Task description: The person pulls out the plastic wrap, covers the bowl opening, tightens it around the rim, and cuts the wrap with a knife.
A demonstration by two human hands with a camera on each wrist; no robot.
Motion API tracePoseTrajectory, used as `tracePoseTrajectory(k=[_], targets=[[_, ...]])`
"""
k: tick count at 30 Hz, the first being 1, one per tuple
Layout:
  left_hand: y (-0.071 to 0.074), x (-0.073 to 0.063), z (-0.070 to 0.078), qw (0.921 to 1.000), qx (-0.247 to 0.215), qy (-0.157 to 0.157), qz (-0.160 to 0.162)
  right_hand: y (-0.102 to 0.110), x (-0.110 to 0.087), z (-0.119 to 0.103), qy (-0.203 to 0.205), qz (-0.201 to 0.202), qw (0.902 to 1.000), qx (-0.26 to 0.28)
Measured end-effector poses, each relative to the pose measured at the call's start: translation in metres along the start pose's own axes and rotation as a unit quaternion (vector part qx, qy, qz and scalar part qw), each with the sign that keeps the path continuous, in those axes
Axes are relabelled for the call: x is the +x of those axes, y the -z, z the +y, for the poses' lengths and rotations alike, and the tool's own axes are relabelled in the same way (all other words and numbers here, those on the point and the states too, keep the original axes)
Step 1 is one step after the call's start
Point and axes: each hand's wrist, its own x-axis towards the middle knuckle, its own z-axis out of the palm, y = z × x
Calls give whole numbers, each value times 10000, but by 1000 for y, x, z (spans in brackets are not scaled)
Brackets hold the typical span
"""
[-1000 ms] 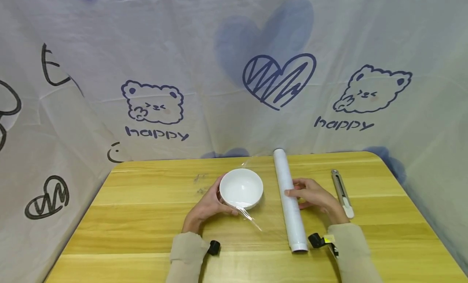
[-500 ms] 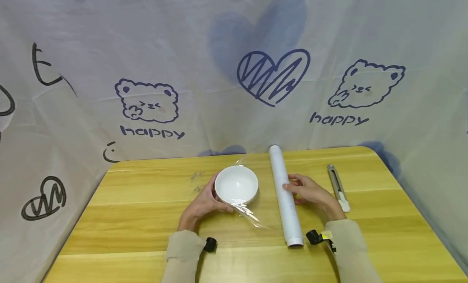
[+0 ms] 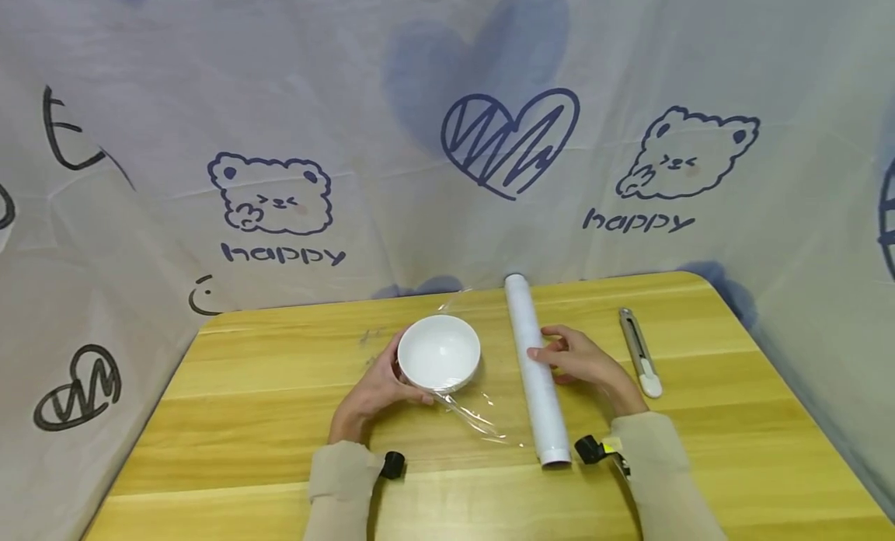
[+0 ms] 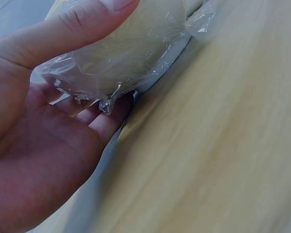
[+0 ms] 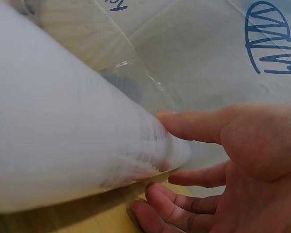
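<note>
A white bowl (image 3: 439, 353) stands near the middle of the table, mouth up. My left hand (image 3: 374, 385) holds it from the left, thumb at the near side and fingers round the far side. Crumpled clear film clings to the bowl's outside (image 4: 121, 58) under the thumb in the left wrist view. From there a sheet of cling film (image 3: 475, 420) stretches across to a white cling film roll (image 3: 537, 370), which lies lengthwise to the right. My right hand (image 3: 583, 362) grips the roll from its right side, thumb on top and fingers (image 5: 199, 177) curled low beside it.
A utility knife (image 3: 639, 353) with a grey body and white end lies right of the right hand. The wooden table (image 3: 266, 424) ends at the back against a hanging cloth (image 3: 391, 214) with printed bears and hearts. Another cloth side hangs at the left.
The head view has turned slightly, shifting the whole scene left. The film's near edge spreads a little wider between bowl and roll. Both hands keep their hold.
</note>
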Motion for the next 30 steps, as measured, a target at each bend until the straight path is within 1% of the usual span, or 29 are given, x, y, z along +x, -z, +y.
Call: tracePoseTrajectory(k=[5,12,17,22,30], targets=[[4,-2,2,10000,-18,-23,-3,-3,3,-3,-37,-14,10000,-14],[8,-5,1,9999,-77,-58,-49,-6,1,-9,-3,-9,9997,-260],[8,-5,0,9999,-91,-27,-100,-7,0,-8,-59,49,9995,-312],[7,-4,0,9996,-222,-36,-158,-6,-2,-9,28,28,9993,-369],[6,-3,3,9994,-227,-88,-226,-6,-3,-8,58,72,9990,-435]])
